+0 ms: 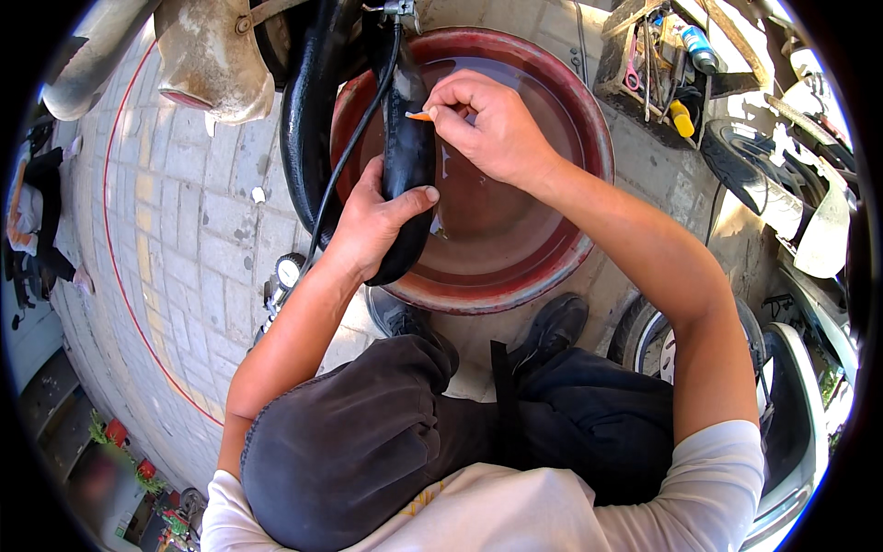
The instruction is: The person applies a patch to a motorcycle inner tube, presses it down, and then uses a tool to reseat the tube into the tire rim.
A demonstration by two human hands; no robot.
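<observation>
at far left a red cord (107, 184) curves over the paving (202, 221). nearer the middle stands a round gauge (288, 270), and a black hose (357, 136) slants up from beside it to the far side. the left hand (370, 219) is wrapped around the black tube (410, 152), thumb across it; the tube is over the left part of the red basin (600, 138), which holds water. the right hand (487, 124) pinches a small orange stick (422, 116), its pale tip at the tube, contact unclear. far right, a toolbox (614, 51) holds pink scissors (632, 75) and a blue can (699, 48).
</observation>
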